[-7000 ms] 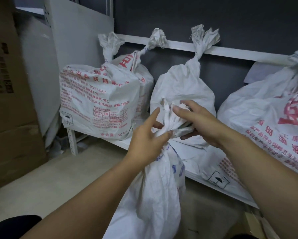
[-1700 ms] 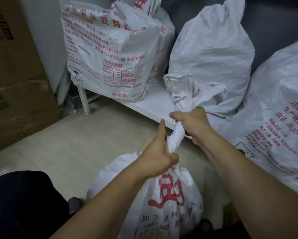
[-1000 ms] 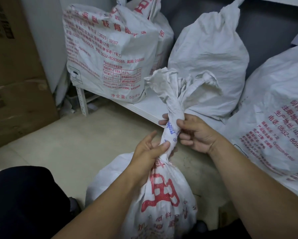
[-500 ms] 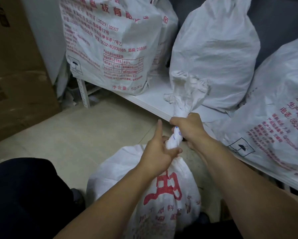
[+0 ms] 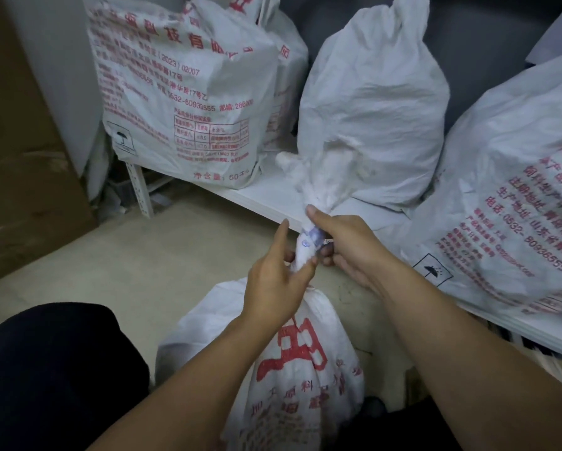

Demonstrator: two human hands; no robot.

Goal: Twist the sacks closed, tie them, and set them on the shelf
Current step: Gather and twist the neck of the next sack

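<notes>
A white woven sack [image 5: 292, 369] with red print stands on the floor between my knees, its neck [image 5: 307, 252] twisted into a tight rope. My left hand [image 5: 273, 281] grips the neck low down, index finger pointing up. My right hand [image 5: 344, 245] grips the neck just above it, below the flared loose top [image 5: 321, 177]. Behind lies the low white shelf [image 5: 266, 196] with several tied sacks on it.
On the shelf stand a printed sack [image 5: 182, 102] at left, a plain one [image 5: 370, 109] in the middle and a large printed one [image 5: 513, 190] at right. Cardboard boxes [image 5: 22, 151] stand at far left. Pale floor [image 5: 143, 255] lies open left of the sack.
Across the frames both hands keep twisting the neck. Since half a second ago my right hand has turned and loosened its fist, and my left index finger lifted off the neck.
</notes>
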